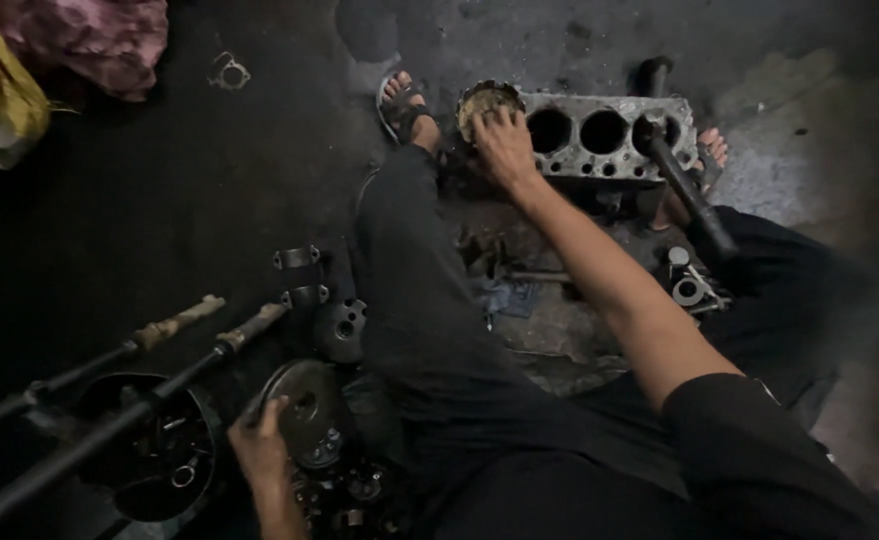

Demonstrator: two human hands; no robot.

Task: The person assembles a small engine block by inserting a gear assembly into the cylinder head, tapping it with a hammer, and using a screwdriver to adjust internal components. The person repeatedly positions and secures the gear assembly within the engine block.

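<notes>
Right hand (504,140) pressing fingers onto round part (487,100) at engine block (599,135) end, left hand (259,445) gripping metal disc (304,405) rim.

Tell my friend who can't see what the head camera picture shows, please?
A person sits on a dark, dirty floor, right hand pressing a round part into the end hole of a grey engine block held between sandalled feet. The left hand touches a round metal disc beside two long rods.
</notes>
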